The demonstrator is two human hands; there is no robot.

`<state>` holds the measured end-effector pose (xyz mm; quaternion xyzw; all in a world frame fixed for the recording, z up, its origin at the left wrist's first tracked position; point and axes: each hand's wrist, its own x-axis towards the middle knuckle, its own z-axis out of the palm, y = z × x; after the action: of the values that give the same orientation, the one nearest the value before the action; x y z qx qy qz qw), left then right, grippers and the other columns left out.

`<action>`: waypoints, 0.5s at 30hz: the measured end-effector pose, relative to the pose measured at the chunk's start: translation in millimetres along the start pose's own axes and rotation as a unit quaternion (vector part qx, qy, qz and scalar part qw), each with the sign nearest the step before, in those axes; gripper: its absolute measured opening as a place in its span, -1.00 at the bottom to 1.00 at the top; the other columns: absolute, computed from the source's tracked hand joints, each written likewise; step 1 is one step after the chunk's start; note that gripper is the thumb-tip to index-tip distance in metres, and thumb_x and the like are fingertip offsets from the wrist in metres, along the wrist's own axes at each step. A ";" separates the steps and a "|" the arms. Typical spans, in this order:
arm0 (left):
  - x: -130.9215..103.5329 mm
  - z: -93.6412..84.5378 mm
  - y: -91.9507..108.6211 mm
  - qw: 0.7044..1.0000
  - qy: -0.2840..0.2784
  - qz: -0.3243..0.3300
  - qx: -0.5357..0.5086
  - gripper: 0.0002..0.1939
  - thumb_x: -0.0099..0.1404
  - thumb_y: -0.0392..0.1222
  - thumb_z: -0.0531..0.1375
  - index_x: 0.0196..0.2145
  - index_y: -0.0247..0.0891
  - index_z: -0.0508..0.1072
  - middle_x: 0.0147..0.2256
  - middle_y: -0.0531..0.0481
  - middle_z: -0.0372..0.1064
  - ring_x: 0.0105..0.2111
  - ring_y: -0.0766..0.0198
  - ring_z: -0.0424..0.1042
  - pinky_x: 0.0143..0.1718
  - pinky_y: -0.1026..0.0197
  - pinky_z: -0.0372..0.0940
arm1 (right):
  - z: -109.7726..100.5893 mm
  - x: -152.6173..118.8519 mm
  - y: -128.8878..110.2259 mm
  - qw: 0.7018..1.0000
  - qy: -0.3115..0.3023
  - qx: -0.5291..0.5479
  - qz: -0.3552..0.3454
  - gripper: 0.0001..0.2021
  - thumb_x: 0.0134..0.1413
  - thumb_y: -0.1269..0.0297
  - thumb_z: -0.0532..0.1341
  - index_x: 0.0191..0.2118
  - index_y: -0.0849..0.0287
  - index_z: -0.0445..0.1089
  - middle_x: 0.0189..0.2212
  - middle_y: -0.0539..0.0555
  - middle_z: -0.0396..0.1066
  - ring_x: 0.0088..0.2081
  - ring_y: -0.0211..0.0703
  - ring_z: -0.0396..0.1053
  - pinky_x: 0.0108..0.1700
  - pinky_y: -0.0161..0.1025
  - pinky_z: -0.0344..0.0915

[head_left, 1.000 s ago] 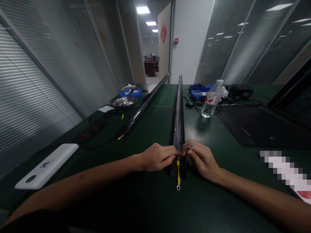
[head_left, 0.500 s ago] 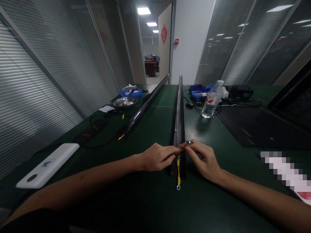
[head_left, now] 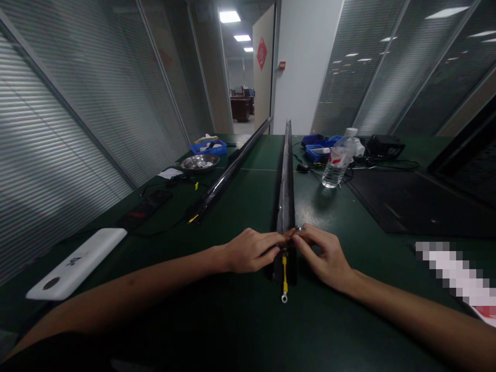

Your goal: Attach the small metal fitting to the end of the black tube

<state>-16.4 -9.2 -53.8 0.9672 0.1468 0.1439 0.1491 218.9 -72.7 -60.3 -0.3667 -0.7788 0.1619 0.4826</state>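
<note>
At lower centre of the frame, the left hand and right hand meet over the black strip, fingertips drawn close; their exact grip is hidden. A metal piece shows at the right's fingers. Below, a yellow wire lies along the strip.

Black channel-like rail, greyish along its inner face, lies lengthwise beneath the fingertips of the left hand and right hand, extending far beyond both. Short yellow lead hangs straight on the near side of the fingertips, silver ring terminal nearest the wearer, upper end obscured. Small shiny metal piece, form unclear, sits at the right hand's fingers.
</note>
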 end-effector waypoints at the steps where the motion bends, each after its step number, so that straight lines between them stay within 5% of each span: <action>1: 0.0 -0.3 0.1 1.000 0.001 0.001 -0.003 -0.68 0.58 -0.19 -0.01 0.21 -0.27 0.27 -0.02 -0.11 0.50 -0.18 0.19 0.56 -0.20 0.23 0.39 | 0.1 -0.6 0.3 1.000 0.001 -0.001 -0.001 -0.82 0.45 0.33 0.16 -0.19 0.16 0.51 -0.38 0.09 0.49 -0.41 -0.14 0.45 -0.37 -0.23 0.35; 15: -0.6 -0.7 -0.6 1.000 0.004 0.010 -0.016 -0.67 0.59 -0.20 -0.01 0.22 -0.29 0.28 0.01 -0.13 0.49 -0.17 0.20 0.55 -0.16 0.21 0.39 | -0.2 -3.4 1.2 1.000 0.013 0.002 0.001 -0.85 0.43 0.35 0.18 -0.18 0.17 0.49 -0.41 0.05 0.46 -0.43 -0.16 0.43 -0.39 -0.24 0.33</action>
<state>-17.4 -8.7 -53.5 0.9656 0.1354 0.1518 0.1622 220.4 -74.3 -63.1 -0.3683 -0.7718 0.1592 0.4933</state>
